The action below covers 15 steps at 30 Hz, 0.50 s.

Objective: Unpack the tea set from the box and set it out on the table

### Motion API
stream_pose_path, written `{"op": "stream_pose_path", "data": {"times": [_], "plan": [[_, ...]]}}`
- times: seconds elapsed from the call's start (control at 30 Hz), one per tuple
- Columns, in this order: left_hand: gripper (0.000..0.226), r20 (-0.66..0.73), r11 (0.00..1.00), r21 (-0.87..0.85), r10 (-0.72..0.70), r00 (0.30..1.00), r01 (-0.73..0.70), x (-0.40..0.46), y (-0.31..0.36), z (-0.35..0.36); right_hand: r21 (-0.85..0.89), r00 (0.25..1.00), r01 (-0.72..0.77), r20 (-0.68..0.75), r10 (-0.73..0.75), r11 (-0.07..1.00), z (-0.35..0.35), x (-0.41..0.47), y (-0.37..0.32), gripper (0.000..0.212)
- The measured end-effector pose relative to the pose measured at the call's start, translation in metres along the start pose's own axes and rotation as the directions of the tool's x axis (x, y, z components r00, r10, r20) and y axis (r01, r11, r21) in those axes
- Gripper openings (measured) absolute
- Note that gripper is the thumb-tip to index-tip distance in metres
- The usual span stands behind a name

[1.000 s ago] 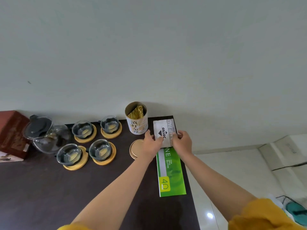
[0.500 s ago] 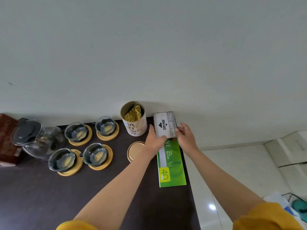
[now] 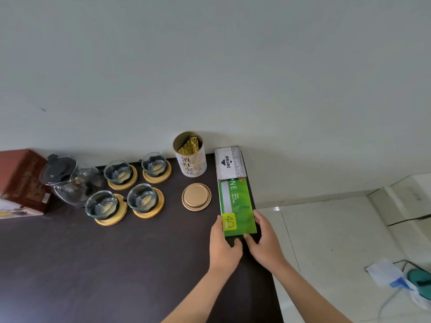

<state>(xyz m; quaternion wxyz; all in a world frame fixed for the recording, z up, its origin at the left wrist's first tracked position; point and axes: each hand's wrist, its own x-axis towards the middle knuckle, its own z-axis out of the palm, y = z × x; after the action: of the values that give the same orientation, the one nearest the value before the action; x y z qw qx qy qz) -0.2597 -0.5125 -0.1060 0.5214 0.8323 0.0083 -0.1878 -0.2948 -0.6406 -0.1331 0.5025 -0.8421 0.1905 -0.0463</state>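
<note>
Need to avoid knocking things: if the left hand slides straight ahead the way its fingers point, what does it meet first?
Probably the gold lid; the left hand points up along the green packet, though depth is unclear.

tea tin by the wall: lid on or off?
Off. The tea tin stands upright with its mouth open, a gold bag showing inside; its gold lid lies flat on the table in front.

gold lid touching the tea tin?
Apart. Head view shows dark tabletop between the gold lid, lying flat, and the base of the open tea tin.
</note>
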Motion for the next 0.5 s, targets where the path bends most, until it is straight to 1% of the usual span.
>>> {"op": "stream_pose_path", "data": {"times": [0.1,0.27,0.4,0.5], "plan": [[0.075,-0.001,1.000,0.021,-0.016,1.000,0.017,-0.005,-0.011,-0.001,-0.108,0.998,0.049,-0.038,-0.053,0.993,0.003,-0.016,0.005,0.063],[0.076,0.019,0.998,0.064,-0.013,1.000,0.012,0.002,-0.003,-0.005,-0.182,0.995,0.015,-0.091,-0.032,0.983,0.006,-0.010,-0.004,0.050],[0.081,0.103,0.990,0.137,0.012,0.995,-0.026,0.003,-0.006,-0.014,-0.219,0.997,-0.010,-0.082,-0.008,0.976,0.005,-0.003,-0.010,0.046],[0.082,0.195,0.980,0.174,0.062,0.979,-0.096,0.002,-0.003,-0.024,-0.218,0.997,-0.038,-0.079,0.021,0.975,0.004,-0.001,-0.009,0.047]]}}
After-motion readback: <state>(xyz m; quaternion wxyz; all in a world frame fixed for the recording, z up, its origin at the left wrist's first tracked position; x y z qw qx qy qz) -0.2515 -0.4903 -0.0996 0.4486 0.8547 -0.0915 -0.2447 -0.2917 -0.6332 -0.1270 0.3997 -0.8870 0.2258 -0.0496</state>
